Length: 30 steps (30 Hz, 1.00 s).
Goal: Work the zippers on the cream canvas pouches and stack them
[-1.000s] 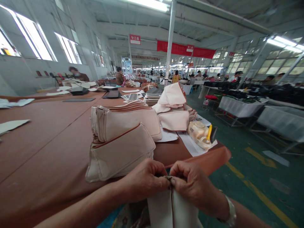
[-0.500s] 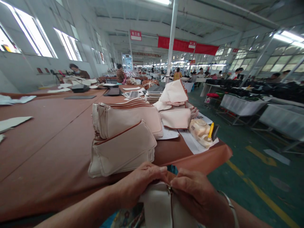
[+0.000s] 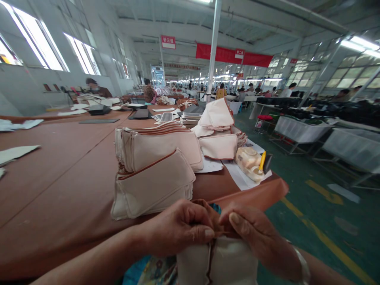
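My left hand (image 3: 182, 227) pinches the top edge of a cream leather pouch (image 3: 230, 259) with thumb and fingers. Opposite it, my right hand (image 3: 252, 231) grips the same edge, its thumb bent over the brown lining (image 3: 218, 223). A dark brown seam runs down the middle of the pouch, between the hands. The pouch hangs in front of the table edge, over a patterned cloth (image 3: 158, 271). Just beyond my left hand, a stack of cream pouches (image 3: 157, 184) with brown edges lies on the table.
A brown sheet covers the table (image 3: 59, 190). More cream pieces (image 3: 218, 146) are piled at the back right, beside a plastic container (image 3: 249, 160) with a yellow-handled brush (image 3: 262, 161). White bins (image 3: 299, 130) stand across the green floor. Other people sit farther off.
Both hands have shifted on the pouch's top edge, and more brown lining now shows between them. The zipper pull seen earlier is now hidden. My left thumb has come down over the edge.
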Available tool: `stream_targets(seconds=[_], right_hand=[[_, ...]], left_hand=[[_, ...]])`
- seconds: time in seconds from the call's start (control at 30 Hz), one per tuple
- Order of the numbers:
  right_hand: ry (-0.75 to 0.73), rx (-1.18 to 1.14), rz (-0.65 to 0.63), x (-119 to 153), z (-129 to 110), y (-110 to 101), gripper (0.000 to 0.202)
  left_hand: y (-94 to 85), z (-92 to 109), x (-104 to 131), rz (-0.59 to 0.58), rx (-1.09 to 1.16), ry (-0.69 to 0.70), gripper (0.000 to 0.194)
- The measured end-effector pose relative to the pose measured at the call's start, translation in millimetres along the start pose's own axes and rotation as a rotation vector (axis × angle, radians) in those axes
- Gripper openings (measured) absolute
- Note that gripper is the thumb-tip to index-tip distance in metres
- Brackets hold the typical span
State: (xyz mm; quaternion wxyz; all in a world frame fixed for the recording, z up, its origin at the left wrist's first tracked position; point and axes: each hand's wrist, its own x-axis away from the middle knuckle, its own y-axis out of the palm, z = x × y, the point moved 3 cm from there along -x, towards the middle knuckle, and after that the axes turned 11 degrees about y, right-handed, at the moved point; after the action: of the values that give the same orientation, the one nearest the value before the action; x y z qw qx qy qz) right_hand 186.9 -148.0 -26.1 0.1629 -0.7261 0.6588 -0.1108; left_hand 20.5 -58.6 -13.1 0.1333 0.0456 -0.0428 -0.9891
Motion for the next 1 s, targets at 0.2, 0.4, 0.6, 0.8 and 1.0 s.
stream_targets(seconds=[0.2, 0.4, 0.6, 0.8, 1.0], right_hand=[[0.108, -0.239, -0.339, -11.4, -9.6, 1.0, 0.036], [-0.021, -0.306, -0.271, -7.2, 0.3, 12.1, 0.025], [0.147, -0.372, -0.429, -7.1, 10.1, -4.1, 0.036], [0.126, 0.017, -0.296, -23.5, -8.4, -12.3, 0.045], [0.187, -0.196, -0.286, -24.9, 7.3, -5.8, 0.042]], left_hand=[[5.4, 5.2, -0.5, 0.012, -0.034, 0.061, 0.031], [7.9, 4.6, 0.1, -0.025, 0.046, 0.048, 0.031], [-0.2, 1.5, -2.0, -0.007, -0.046, 0.077, 0.034], [-4.9, -3.0, -7.3, 0.089, -0.305, 0.041, 0.038], [-18.9, 2.5, 1.0, 0.056, -0.007, -0.021, 0.049]])
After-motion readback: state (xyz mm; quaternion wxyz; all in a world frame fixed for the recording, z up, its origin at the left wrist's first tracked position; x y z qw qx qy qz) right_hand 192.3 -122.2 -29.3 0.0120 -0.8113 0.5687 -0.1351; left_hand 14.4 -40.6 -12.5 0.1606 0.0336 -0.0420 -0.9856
